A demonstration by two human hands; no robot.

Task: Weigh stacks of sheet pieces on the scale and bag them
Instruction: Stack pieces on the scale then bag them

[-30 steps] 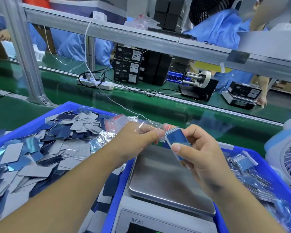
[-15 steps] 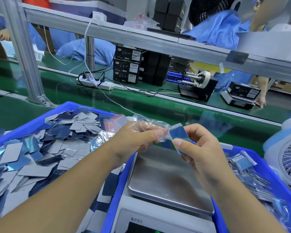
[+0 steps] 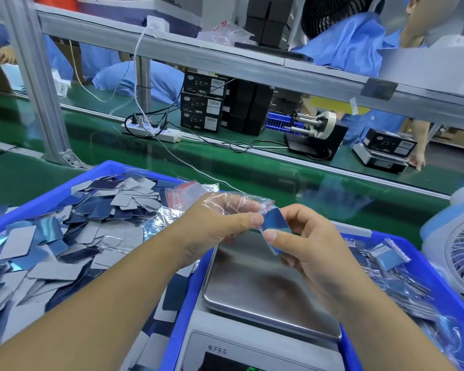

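Above the bare stainless-steel pan of the electronic scale [image 3: 263, 285], the left hand [image 3: 214, 226] pinches a small clear plastic zip bag with a red strip at its mouth [image 3: 236, 203], thumb on the near film and fingers curled behind, while the right hand [image 3: 306, 245] pinches a thin stack of glossy blue rectangular sheet pieces [image 3: 275, 223] between thumb and forefinger, its leading corner just at the bag's mouth. The step in hand looks to be the bagging of a stack already weighed. To do it well, the left thumb and fingers should pull the two films apart so the mouth gapes, and the stack should go in corner first, kept squared and tight so no piece fans out or catches on the zip strip. The pieces look slick and thin, so a loose pinch could let them slide against each other and spill onto the pan. Once the stack sits at the bottom, the strip wants pressing closed along its whole length. Loose grey and blue sheet pieces fill the blue plastic crate on the left [image 3: 65, 183], with spare zip bags [image 3: 182, 191] at its far corner; filled bags [image 3: 386, 258] lie in the blue crate on the right [image 3: 423, 263], which also holds the scale, all on the green tabletop [image 3: 225, 167].
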